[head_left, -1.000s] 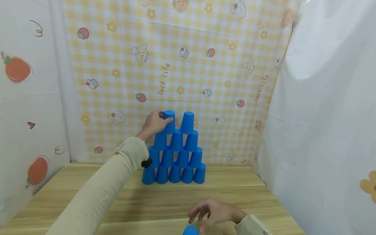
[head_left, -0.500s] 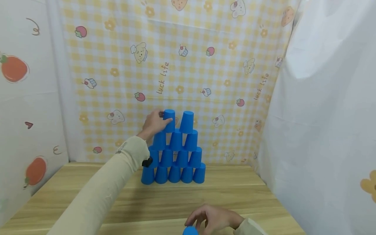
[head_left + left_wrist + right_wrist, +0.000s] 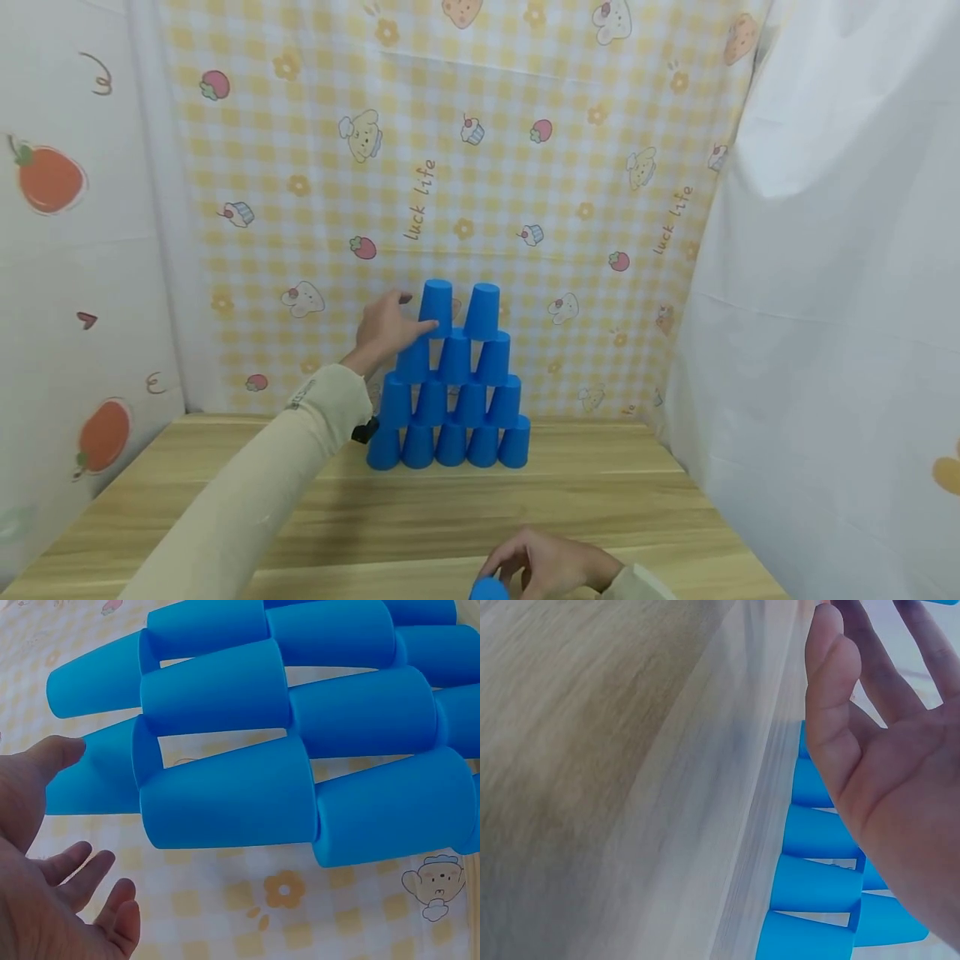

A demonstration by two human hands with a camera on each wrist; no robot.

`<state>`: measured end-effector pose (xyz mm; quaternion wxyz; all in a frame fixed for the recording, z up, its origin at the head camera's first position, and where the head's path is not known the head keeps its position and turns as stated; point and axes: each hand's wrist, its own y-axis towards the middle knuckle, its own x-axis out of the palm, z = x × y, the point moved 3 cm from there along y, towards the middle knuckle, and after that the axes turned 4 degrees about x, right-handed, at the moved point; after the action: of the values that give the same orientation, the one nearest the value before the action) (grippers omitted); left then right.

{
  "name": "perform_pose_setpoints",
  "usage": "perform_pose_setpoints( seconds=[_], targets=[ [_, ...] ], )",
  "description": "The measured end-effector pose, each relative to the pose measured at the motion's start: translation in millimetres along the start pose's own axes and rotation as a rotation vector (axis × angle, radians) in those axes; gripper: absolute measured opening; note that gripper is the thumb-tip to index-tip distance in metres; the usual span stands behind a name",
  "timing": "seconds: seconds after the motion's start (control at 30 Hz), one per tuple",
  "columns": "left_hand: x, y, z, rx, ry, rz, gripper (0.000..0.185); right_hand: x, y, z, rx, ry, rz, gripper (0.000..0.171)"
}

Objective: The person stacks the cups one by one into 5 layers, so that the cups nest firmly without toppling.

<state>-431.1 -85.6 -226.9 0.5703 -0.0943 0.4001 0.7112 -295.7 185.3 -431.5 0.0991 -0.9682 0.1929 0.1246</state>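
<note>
1. nearest, at the bottom edge of the head view, the right hand [image 3: 551, 567] rests its curled fingers on a loose cup [image 3: 489, 590] that stands upside down on the table [image 3: 600, 500]. whether it truly grips the cup or only touches it i cannot tell; the right wrist view shows just a relaxed palm.
2. well apart, near the table's back edge, stands the pyramid [image 3: 450, 400] of upside-down blue cups: five at the bottom, then four, three, and two on top.
3. the left hand [image 3: 386, 327] is beside the top left cup [image 3: 437, 308], fingers straight and spread, the fingertips at or just off its side. it has hold of nothing; the left wrist view shows an open palm [image 3: 45, 862] just beside the cups.
4. judged from this, the step in hand is letting go of the top left cup, set on the row of two.
5. the next move likely calls for lifting the loose cup and setting it squarely across the top pair without nudging them; the stack looks light and easy to tip.
</note>
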Motion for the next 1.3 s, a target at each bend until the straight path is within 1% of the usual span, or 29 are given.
perform_pose_setpoints(
  seconds=[0.17, 0.27, 0.37, 0.47, 0.63, 0.73, 0.83, 1.0, 1.13, 1.23, 1.3],
  targets=[
    [0.8, -4.2, -5.2, -0.003, 0.005, 0.005, 0.073, -4.5, -1.1, 0.9, -0.045, -0.011, 0.057, 0.046],
    [1.6, -7.0, -6.2, -0.004, 0.009, 0.003, 0.074, -10.3, -0.2, -1.9, -0.076, -0.03, 0.112, 0.045],
    [2.4, -10.0, -5.4, -0.006, 0.011, -0.002, 0.074, -16.4, 1.6, -6.7, -0.087, -0.043, 0.183, 0.045],
    [2.8, -12.4, -4.9, -0.005, 0.007, -0.002, 0.076, -21.5, 2.2, -12.9, -0.072, -0.061, 0.264, 0.044],
    [4.1, -14.0, -8.5, -0.003, 0.002, 0.004, 0.08, -27.9, 3.4, -22.6, -0.028, -0.052, 0.388, 0.042],
    [6.2, -14.6, -12.2, -0.003, 0.01, 0.003, 0.083, -32.3, 6.0, -27.8, 0.0, -0.056, 0.481, 0.041],
    [8.2, -15.6, -14.5, -0.004, 0.019, 0.011, 0.086, -38.6, 8.5, -33.8, 0.02, -0.082, 0.6, 0.041],
    [10.3, -18.5, -12.4, -0.004, 0.024, 0.032, 0.088, -51.3, 8.8, -49.9, 0.064, -0.111, 0.802, 0.046],
    [10.9, -19.4, -12.1, 0.006, -0.003, 0.086, 0.083, -63.3, 11.0, -63.5, 0.093, -0.1, 0.948, 0.056],
    [11.6, -18.7, -14.0, 0.021, -0.028, 0.135, 0.081, -71.8, 15.6, -74.3, 0.078, -0.069, 1.034, 0.06],
    [12.4, -18.6, -14.6, 0.022, -0.038, 0.141, 0.083, -76.3, 18.4, -81.6, 0.069, -0.049, 1.078, 0.061]
  ],
)
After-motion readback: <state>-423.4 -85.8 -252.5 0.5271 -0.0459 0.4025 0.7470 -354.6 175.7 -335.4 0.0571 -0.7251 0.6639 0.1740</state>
